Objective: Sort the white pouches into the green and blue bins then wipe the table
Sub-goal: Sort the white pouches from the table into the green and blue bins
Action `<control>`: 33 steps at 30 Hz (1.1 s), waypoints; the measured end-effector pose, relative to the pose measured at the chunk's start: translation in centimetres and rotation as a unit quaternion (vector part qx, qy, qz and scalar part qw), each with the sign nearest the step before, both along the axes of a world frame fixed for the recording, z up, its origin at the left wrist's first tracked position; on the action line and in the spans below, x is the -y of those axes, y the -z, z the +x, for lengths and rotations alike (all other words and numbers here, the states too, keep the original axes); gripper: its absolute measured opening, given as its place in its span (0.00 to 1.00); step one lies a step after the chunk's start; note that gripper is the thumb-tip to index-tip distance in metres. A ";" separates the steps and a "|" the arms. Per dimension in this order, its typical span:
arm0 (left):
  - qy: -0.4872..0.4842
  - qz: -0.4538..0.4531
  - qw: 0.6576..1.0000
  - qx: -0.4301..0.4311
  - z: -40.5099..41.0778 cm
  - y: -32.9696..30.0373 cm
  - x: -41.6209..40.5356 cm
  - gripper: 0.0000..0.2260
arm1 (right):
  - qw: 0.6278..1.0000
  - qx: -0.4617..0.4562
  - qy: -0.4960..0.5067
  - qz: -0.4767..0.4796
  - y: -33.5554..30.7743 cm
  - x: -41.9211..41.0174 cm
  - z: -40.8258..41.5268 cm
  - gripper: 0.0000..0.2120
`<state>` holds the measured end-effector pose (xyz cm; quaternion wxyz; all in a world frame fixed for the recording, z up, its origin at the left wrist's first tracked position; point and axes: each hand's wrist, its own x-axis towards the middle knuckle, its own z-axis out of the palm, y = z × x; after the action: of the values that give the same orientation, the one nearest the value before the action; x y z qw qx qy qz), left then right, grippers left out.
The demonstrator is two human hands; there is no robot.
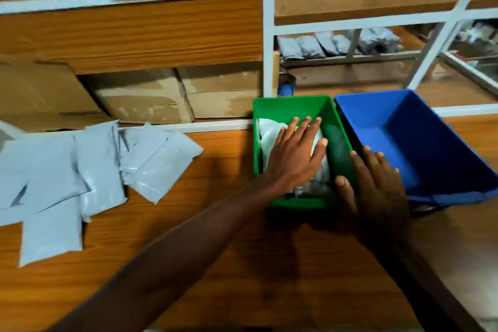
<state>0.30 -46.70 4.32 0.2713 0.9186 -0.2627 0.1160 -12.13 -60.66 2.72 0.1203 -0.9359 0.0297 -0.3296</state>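
With pouches (272, 137) in the green bin (292, 105) under the flat, open left hand (295, 155), the right hand (377, 188) rests open-fingered on its rim, the blue bin (431, 143) looks empty, and a pile of white pouches (94, 170) waits on the unwiped table (229, 264).

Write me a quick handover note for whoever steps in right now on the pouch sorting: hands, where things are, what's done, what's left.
Left hand: open, palm flat, pressing down on the white pouches inside the green bin.
Right hand: open, resting on the green bin's right wall, next to the blue bin.
Done: some pouches are in the green bin.
Left: the blue bin looks empty; a pile of pouches lies overlapping on the table to the left. Sort those, then wipe the table. No cloth is in view.
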 end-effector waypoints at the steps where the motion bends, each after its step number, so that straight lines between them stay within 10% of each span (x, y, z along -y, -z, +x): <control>1: -0.009 -0.026 0.999 0.032 -1.6 -0.7 -2.3 0.25 | 0.999 0.029 -0.025 0.014 -0.7 -1.4 0.0 0.26; 13: -0.246 0.001 0.969 0.007 -11.0 -0.1 -29.4 0.24 | 0.958 -0.017 -0.225 0.176 -1.4 -24.8 2.8 0.31; 33: -0.313 0.163 0.936 0.011 6.6 10.4 -49.1 0.32 | 0.915 -0.329 0.051 0.226 10.2 -46.7 21.3 0.36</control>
<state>6.95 2.36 -6.11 0.0648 0.9846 0.0193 0.1610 9.20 -13.91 -7.51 0.2950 -0.9366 0.1887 0.0069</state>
